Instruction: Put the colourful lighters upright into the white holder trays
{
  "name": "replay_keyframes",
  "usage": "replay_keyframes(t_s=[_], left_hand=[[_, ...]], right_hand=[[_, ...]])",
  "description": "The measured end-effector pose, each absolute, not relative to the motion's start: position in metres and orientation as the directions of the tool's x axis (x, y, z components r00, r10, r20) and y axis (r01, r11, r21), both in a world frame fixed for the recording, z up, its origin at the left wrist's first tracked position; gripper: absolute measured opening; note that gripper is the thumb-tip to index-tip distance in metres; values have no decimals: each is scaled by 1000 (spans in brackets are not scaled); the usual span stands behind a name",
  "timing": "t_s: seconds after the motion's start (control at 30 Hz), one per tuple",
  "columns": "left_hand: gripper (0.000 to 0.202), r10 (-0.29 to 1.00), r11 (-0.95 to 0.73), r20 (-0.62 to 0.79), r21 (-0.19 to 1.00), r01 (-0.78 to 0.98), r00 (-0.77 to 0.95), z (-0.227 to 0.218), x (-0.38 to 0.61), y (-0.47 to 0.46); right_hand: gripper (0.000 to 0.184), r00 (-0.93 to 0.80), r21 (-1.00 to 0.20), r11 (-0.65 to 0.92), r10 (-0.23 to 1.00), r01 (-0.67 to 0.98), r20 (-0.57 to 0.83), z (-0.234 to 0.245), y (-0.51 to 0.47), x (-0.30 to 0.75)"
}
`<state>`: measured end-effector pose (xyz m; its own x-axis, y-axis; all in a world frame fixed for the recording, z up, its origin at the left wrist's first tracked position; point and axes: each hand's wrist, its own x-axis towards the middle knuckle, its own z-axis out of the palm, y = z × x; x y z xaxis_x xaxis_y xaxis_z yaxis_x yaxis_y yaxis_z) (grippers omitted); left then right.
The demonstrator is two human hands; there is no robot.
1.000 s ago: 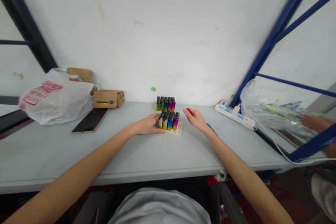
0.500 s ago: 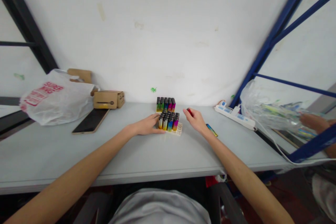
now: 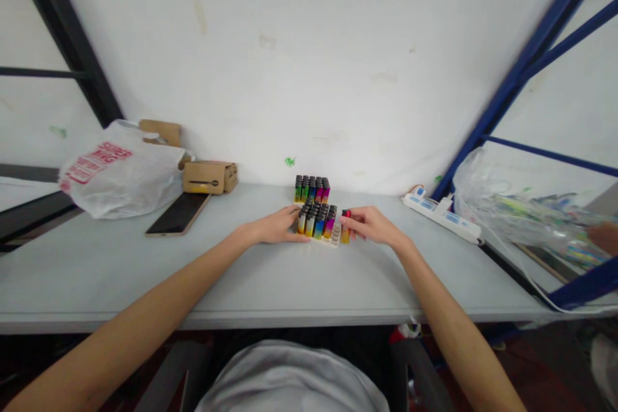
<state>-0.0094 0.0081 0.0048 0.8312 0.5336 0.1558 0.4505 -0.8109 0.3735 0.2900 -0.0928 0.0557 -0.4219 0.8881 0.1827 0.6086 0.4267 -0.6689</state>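
Note:
A white slotted tray (image 3: 329, 243) stands on the table with several upright lighters (image 3: 316, 222) in it; they have black tops and shiny bodies from yellow to blue and magenta. Bare slots show along its right side. My left hand (image 3: 277, 226) grips the tray's left end, thumb along the front and fingers behind. Just off the right end, my right hand (image 3: 371, 225) pinches a red-and-yellow lighter (image 3: 345, 235), held upright. Behind the tray, against the wall, is a second group of upright lighters (image 3: 311, 190), green through blue to pink.
To the left lie a phone (image 3: 178, 215), a small cardboard box (image 3: 210, 178) and a white plastic bag (image 3: 123, 174). At right are a power strip (image 3: 441, 217) and a blue frame post (image 3: 506, 77). Beyond it, another person's hand (image 3: 603, 236) is near clear plastic bags (image 3: 521, 199).
My right hand has come left to the tray's right end, turning the lighter upright. The loose blue-yellow lighter on the table no longer shows. My left hand stays on the tray; the view shifted slightly.

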Motion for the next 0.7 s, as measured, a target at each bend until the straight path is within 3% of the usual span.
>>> replay_keyframes(t_s=[0.1, 0.3, 0.5, 0.7], left_hand=[[86, 526, -820, 163, 357, 447, 834, 2, -10, 10], [89, 520, -824, 179, 362, 435, 835, 0, -10, 11], [83, 517, -826, 183, 365, 430, 836, 2, -10, 9], [77, 507, -825, 161, 376, 423, 847, 4, -9, 10]], right_hand=[[51, -492, -720, 422, 861, 551, 128, 49, -93, 286], [48, -485, -467, 527, 847, 710, 218, 39, -86, 281], [41, -475, -386, 518, 855, 763, 208, 37, -85, 265], [53, -411, -305, 468, 881, 829, 234, 55, -90, 282]])
